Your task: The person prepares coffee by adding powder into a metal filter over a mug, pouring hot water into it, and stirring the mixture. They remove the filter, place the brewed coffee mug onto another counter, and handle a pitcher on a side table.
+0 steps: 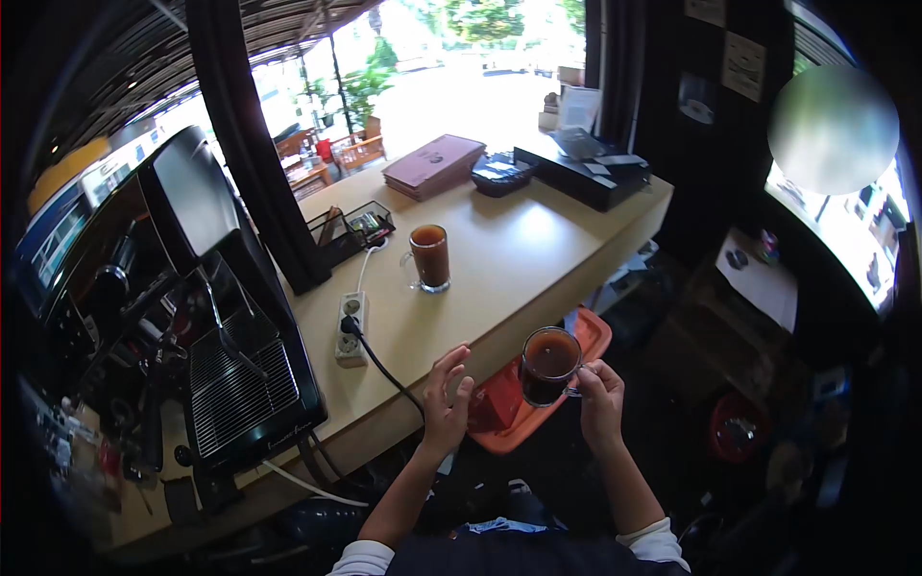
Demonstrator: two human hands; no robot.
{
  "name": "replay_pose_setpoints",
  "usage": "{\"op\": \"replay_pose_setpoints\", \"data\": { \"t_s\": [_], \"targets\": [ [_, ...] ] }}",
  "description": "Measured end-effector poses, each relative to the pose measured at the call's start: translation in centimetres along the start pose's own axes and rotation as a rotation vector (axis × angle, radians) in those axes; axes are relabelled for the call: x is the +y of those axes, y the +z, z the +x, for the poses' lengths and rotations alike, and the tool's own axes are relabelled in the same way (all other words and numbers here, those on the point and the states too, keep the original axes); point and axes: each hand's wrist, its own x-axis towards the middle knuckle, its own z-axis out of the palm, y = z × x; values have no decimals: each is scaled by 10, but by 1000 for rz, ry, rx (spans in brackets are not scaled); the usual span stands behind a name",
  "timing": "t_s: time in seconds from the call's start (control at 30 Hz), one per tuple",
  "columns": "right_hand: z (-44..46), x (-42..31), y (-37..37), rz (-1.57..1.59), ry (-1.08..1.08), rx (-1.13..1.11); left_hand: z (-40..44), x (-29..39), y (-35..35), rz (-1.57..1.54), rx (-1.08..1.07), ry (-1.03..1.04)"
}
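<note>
My right hand (602, 403) grips the handle of a glass mug (549, 370) filled with a dark brown drink. The mug is held upright in the air, just off the counter's front edge. To its left, my left hand (448, 401) is raised with its fingers apart and nothing in it, near the counter edge. A second glass mug (430, 259) of brown drink, lighter in colour, stands on the wooden counter (499, 278), its handle pointing left.
A power strip (351, 329) with a black plug lies left of the standing mug. Beyond are a mesh tray (353, 230), pink booklets (434, 165) and a black box (584, 173). An espresso machine (240, 384) fills the left side. Below the counter is an orange tray (499, 440).
</note>
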Motion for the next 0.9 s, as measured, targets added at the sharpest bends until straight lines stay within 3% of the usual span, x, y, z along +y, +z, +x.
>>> {"op": "replay_pose_setpoints", "data": {
  "t_s": [0.4, 0.63, 0.9],
  "targets": [
    [193, 29, 17, 10, 136, -232, 112, -53, 6, 231, 398, -14],
    [272, 80, 39, 44, 181, -352, 150, -70, -5, 405, 495, -31],
    [308, 123, 51, 56, 242, -398, 162, -90, -14, 380, 482, -79]
  ]
}}
